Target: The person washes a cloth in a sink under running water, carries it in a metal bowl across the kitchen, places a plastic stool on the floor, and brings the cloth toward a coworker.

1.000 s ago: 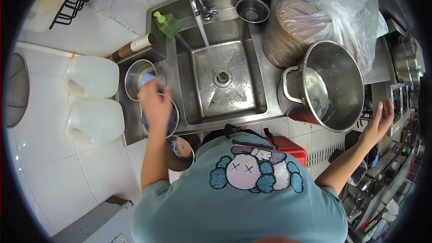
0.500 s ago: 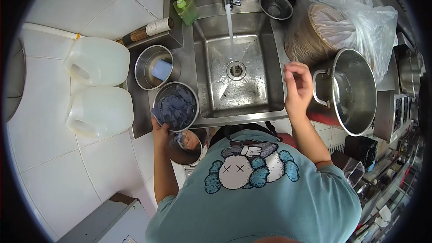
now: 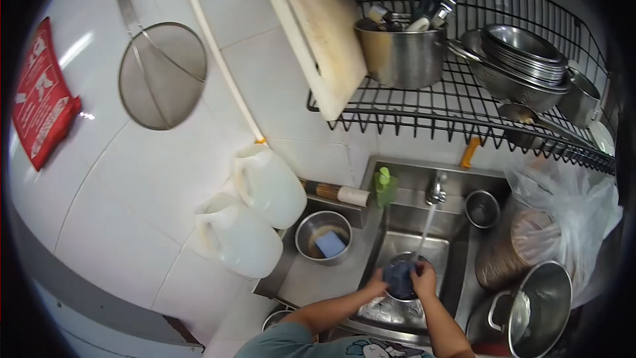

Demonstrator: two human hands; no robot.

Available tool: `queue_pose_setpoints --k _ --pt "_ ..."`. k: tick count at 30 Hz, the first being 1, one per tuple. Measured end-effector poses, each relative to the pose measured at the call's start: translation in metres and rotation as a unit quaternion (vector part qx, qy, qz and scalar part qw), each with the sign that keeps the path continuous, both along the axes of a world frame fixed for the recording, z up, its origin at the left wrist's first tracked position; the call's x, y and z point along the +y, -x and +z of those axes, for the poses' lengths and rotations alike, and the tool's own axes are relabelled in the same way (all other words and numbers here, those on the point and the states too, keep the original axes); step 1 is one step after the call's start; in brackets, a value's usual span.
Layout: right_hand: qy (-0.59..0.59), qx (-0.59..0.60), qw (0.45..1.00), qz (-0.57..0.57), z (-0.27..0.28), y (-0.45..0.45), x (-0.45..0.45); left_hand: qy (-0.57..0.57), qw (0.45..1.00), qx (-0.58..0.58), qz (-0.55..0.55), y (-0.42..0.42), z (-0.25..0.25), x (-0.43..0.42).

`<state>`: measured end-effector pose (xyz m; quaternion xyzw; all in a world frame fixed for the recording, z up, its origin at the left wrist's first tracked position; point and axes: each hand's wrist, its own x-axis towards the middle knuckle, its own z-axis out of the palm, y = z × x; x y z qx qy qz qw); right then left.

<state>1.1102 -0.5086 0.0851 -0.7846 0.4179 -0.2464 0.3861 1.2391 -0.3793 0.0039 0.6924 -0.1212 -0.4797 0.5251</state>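
A metal bowl with dark bluish pieces (image 3: 399,280) is in the sink (image 3: 434,246), below the running tap (image 3: 435,193). My left hand (image 3: 375,284) is at the bowl's left side, its fingers closed against the rim. My right hand (image 3: 424,279) is at the right side with bent fingers by the dark pieces; what it pinches is too small to tell. Water falls close to my right hand. On the counter left of the sink, another metal bowl (image 3: 305,242) holds a blue sponge (image 3: 330,244).
A wire rack (image 3: 397,118) with pots and bowls hangs above the sink. Plastic jugs (image 3: 275,185) stand at the left, beside a green soap bottle (image 3: 385,187). At the right are a large pot (image 3: 553,305), a bagged basket (image 3: 493,258) and a small bowl (image 3: 482,209).
The bowl of dark pieces has moved from the left counter into the sink, under the tap. Both hands are now at it. The view has swung up and left, showing the rack and strainer.
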Motion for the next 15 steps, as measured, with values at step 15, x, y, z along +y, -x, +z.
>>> queue_pose_setpoints --k 15 --pt "-0.062 0.409 0.91 0.025 -0.178 0.004 -0.058 -0.159 0.952 -0.258 -0.034 0.027 -0.166 -0.065"
